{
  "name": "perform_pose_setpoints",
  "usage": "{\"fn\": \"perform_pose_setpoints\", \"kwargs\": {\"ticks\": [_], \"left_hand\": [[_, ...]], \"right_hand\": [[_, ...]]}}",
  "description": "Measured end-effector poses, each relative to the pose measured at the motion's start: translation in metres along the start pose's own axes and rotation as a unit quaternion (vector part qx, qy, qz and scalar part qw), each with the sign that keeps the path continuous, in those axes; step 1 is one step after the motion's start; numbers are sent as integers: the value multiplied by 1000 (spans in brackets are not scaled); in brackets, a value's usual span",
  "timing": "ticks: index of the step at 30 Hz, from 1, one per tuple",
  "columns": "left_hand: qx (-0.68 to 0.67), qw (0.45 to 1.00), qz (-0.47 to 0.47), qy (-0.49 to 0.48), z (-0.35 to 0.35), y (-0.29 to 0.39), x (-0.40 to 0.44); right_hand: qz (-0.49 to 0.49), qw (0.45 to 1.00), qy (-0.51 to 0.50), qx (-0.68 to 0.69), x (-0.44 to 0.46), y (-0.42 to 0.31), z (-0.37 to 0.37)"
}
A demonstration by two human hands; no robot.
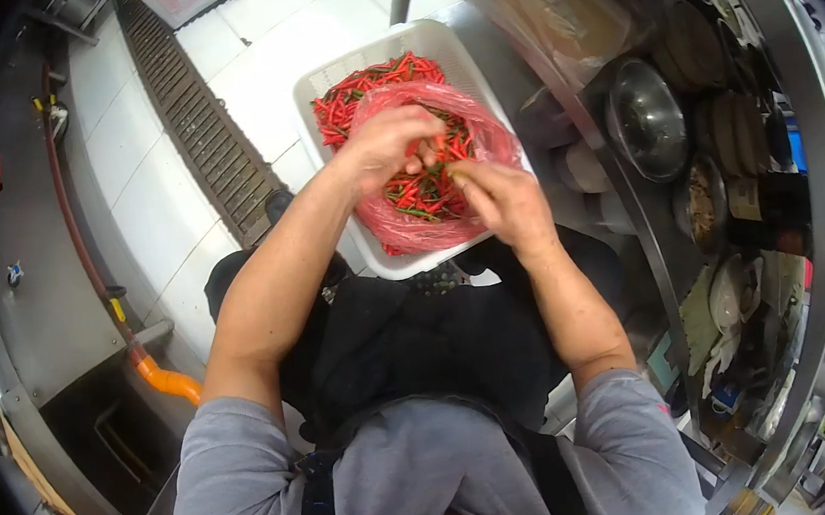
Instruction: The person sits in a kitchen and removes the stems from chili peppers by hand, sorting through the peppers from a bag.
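Note:
A white plastic basket (312,117) holds many small red chili peppers (393,73), some with green stems. In it sits an open, translucent red plastic bag (430,235), also full of chili peppers. Over the bag's mouth, my left hand (396,147) has its fingers curled, with a red chili pepper (440,142) at the fingertips. Close by on the right, my right hand (507,197) pinches thumb and fingers together near the chili stems. What lies in that pinch is too small to make out.
A slotted floor drain (185,100) runs through white tiles on the left, beside a steel cabinet (45,296) and an orange pipe (169,381). To the right, a steel rack carries a metal bowl (648,122) and other kitchenware. My knees flank the basket.

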State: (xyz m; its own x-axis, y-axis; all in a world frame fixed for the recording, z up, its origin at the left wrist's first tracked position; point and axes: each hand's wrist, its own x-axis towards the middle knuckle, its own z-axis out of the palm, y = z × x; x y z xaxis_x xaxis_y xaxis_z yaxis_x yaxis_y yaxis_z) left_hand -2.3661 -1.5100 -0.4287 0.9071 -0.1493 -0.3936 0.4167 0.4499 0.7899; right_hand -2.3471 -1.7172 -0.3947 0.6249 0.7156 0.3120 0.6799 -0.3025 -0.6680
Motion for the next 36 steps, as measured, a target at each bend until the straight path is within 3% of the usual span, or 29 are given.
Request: {"fn": "perform_pose_setpoints", "kwargs": {"ticks": [2,4,6,8,12,14,15,16,17,19,22,28,34,36], "left_hand": [[-42,998,42,-25,-7,6,1],[-83,992,92,-28,-7,23,-11],[-76,991,106,-23,-12,28,-15],[-61,991,117,-8,-18,31,-20],[-45,989,133,43,-25,37,-31],[-48,988,140,51,-27,38,-37],[-23,987,147,53,-27,40,-40],[4,987,154,54,-27,41,-42],[10,987,153,56,-27,41,-42],[11,986,155,61,-27,42,-43],[7,984,167,63,-32,41,-45],[-3,983,169,70,-39,44,-47],[29,984,156,84,-39,44,-46],[39,984,150,86,-37,44,-45]], "right_hand": [[97,989,111,8,-3,-2,-33],[198,916,341,72,-1,2,-91],[215,903,372,-25,0,18,-127],[166,904,240,-312,2,43,-156],[120,913,238,-307,6,27,-148],[77,925,308,-208,11,12,-120],[85,944,296,-121,12,9,-96],[115,962,225,-103,16,-5,-72],[68,976,140,-151,19,-4,-51],[117,989,37,-85,25,-3,-5],[38,981,-32,-187,31,22,49],[48,953,-135,-267,52,19,96],[2,968,-86,-237,55,41,76],[82,985,-60,-142,47,40,57]]}}
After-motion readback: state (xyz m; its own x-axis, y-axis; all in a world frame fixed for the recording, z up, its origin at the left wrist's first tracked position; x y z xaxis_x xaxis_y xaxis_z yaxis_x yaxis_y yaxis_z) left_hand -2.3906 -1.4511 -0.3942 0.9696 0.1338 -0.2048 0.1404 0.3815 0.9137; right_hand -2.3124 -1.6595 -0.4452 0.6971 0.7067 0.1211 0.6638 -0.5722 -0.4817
